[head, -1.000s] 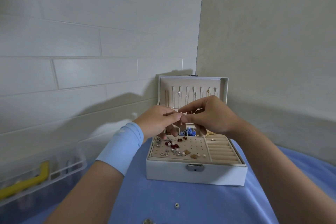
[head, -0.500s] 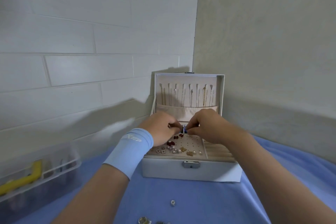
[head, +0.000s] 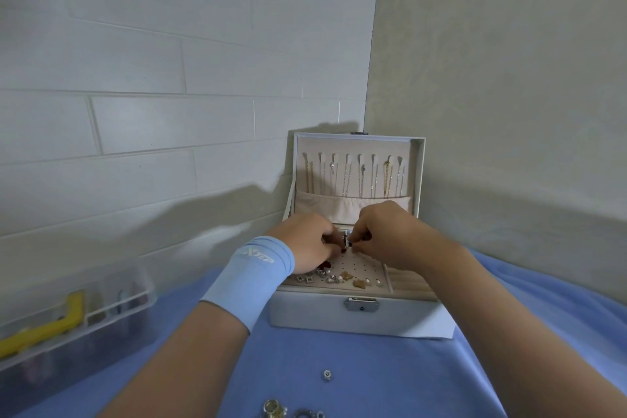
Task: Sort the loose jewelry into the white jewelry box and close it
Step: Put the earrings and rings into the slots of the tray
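White jewelry box point(head: 305, 312) sits open mid-frame. Left hand point(head: 305, 244) and right hand point(head: 390, 234) both pinch one tiny piece point(head: 346, 241) above it. If they slip, it could fall and get lost.

1. White jewelry box point(head: 359, 319): open, its lid upright behind the fingers point(head: 361, 237).
2. Small piece point(head: 346, 242): pinched between both hands' fingertips, over the box.
3. Earrings point(head: 339, 278): on the perforated panel, just below the fingers.
4. Necklaces point(head: 353, 176): hanging in the lid, above the fingers.
5. Bead point(head: 326, 374) and rings point(head: 273, 408): outside the box, well apart from the fingers.
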`<act>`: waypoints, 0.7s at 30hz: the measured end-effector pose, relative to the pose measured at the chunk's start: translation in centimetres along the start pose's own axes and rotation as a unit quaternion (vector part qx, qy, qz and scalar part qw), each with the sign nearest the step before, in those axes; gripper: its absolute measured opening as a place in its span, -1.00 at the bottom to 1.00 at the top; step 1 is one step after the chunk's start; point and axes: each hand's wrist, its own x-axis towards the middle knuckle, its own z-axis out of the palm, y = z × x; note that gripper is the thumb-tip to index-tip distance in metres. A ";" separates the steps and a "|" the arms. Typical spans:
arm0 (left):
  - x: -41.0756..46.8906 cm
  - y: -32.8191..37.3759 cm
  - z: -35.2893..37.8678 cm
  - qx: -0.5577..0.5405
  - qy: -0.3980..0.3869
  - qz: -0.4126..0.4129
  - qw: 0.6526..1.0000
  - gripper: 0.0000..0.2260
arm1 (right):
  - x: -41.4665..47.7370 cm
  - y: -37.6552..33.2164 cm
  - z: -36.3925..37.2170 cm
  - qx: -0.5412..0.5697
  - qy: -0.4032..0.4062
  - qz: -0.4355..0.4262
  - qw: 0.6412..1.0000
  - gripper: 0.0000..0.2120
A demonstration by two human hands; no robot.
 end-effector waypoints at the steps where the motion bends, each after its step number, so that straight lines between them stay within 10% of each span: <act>1: 0.0 0.0 0.0 0.001 -0.001 0.000 1.000 -0.81 | 0.0 0.0 0.0 -0.010 0.001 -0.005 1.000 -0.82; 21: -0.2 0.2 -0.1 -0.003 -0.014 -0.004 1.000 -0.80 | -0.6 -0.3 -0.4 0.061 -0.045 0.027 0.997 -0.78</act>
